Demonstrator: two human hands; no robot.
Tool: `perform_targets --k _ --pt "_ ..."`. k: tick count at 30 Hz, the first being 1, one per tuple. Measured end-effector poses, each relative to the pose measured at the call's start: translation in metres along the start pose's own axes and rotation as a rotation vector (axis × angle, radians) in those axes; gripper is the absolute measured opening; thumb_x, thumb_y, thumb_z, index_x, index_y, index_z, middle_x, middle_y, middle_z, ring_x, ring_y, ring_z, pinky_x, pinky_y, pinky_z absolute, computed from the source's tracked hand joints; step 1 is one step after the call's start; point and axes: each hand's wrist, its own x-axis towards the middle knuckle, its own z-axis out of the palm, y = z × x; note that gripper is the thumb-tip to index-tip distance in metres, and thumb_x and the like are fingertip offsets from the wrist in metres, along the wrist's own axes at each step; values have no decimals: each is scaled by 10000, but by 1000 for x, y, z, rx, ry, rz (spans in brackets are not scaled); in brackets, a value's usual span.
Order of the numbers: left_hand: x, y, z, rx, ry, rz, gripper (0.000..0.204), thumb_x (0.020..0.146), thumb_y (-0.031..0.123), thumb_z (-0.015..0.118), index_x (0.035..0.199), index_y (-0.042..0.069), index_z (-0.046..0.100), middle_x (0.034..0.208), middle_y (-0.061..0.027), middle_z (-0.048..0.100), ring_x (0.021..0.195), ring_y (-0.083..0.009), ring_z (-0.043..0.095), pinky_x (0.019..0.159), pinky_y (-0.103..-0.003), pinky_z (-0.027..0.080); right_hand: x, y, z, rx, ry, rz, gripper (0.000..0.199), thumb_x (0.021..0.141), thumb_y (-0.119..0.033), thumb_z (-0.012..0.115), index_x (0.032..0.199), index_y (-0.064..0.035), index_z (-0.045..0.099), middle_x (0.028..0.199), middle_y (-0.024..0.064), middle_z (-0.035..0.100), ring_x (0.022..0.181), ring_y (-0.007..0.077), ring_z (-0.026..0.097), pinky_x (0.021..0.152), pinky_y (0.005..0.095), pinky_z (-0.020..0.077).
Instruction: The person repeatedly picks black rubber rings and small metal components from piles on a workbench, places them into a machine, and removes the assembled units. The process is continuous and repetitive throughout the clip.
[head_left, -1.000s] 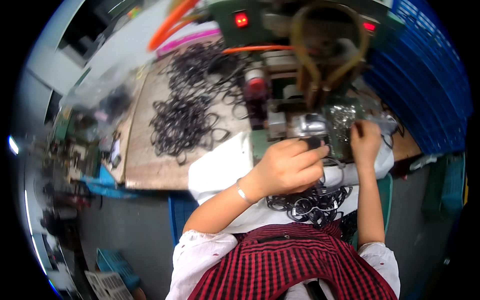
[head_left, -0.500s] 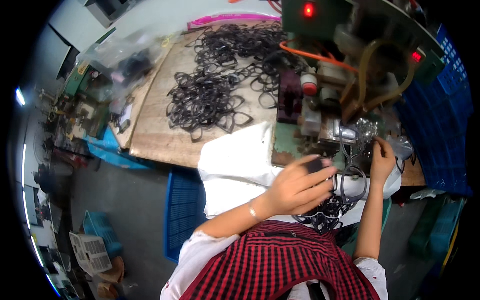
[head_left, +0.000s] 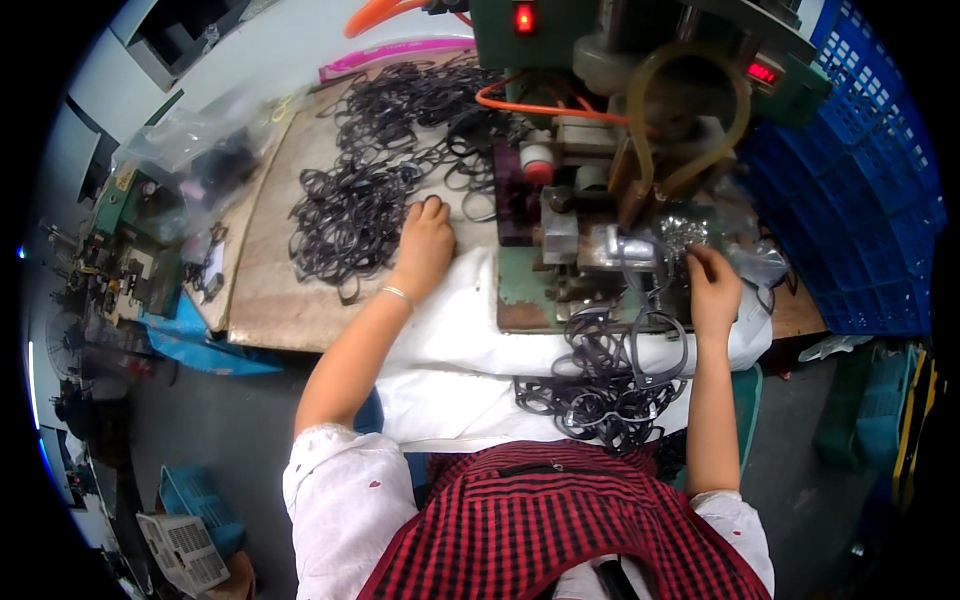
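My left hand reaches over the table to the right edge of a heap of black eyeglass frames. Its fingers are curled, with a dark bit at the tips that is too small to name. Beside the machine, my right hand has thumb and fingertips pinched together at a pile of small shiny metal parts; what they hold is hidden. A dark grey eyeglass frame stands tilted at the machine's fixture, one rim hanging below it. More black frames lie on the white cloth over my lap.
The green machine carries a red button, a yellowish hose and an orange hose. Blue crates stand at the right. Further frames cover the table's back, near plastic bags at left.
My left hand has moved from beside the fixture, where it held a dark block-like thing, left and forward to the heap. My right hand stays by the metal parts. The view has shifted rightward.
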Motion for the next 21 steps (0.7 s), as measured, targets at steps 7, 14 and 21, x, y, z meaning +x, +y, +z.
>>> perform_targets --k 7,14,21 --pt "4 16 -15 -188 177 -192 94 738 44 626 818 54 674 904 -71 634 948 -282 555 805 -387 423 -38 0 -49 32 71 -2 155 888 -2 655 1022 -5 732 1015 88 694 974 187 633 850 270 480" --pt "15 -11 11 52 -179 89 103 750 108 630 787 112 726 886 -44 656 981 -229 559 836 -331 418 12 -103 2 485 -191 -47 373 839 -18 705 1190 57 604 968 102 717 912 140 657 860 267 500" --pt "24 -16 -53 -415 274 -69 227 665 9 673 879 81 644 746 -66 592 720 -285 572 649 -387 460 9 -113 15 639 -316 62 585 824 -2 717 1343 59 454 958 84 695 928 119 628 830 244 482"
